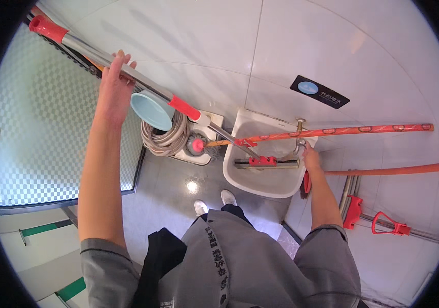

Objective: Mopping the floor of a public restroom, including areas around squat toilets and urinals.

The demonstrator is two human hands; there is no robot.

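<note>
My left hand (117, 82) is raised at the upper left, its fingers closed round the silver pole of a mop (150, 86) with red grips. The pole slants down to the right, and its red-clamped mop head (262, 161) lies inside a white sink (237, 179). At the sink's right side, my right hand (310, 158) is closed at a metal tap (300, 146) on the wall. Part of its fingers are hidden, and whether water runs is hard to tell. A second mop's orange patterned handle (342, 132) crosses above the sink.
Left of the sink are a light blue basin (152, 112), a coiled hose (165, 138) and a pink-and-grey mop head (198, 145). Another orange pole (394, 169) and red-clamped tools (353, 211) line the right wall. A patterned glass panel (60, 113) stands at left.
</note>
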